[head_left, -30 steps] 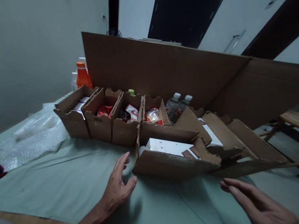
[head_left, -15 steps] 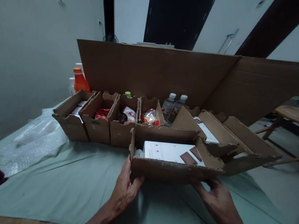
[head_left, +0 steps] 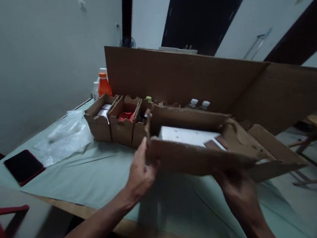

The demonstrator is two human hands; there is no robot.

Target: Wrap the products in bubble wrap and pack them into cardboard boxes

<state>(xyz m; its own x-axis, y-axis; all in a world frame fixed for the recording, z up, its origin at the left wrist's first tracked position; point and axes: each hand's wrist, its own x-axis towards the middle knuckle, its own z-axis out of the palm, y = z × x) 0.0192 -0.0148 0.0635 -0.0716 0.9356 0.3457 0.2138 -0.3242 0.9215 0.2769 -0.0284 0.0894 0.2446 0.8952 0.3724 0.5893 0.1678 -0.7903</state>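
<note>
A shallow cardboard tray (head_left: 191, 157) with white boxes (head_left: 187, 135) inside is lifted off the green-covered table (head_left: 96, 175). My left hand (head_left: 140, 172) grips the tray's left end, thumb on the front wall. My right hand (head_left: 236, 188) holds it from underneath at the right, its fingers partly hidden by the tray. Both hands are closed on the tray.
A row of small cardboard bins (head_left: 112, 118) with packets stands behind, with an orange-capped bottle (head_left: 103, 85) and two water bottles (head_left: 198, 103). A tall cardboard sheet (head_left: 188, 77) leans at the back. Bubble wrap (head_left: 65, 137) and a dark phone (head_left: 23, 165) lie at left.
Both hands went from hovering open near the tray to gripping it, then raised it off the table. The view shifted left and back.
</note>
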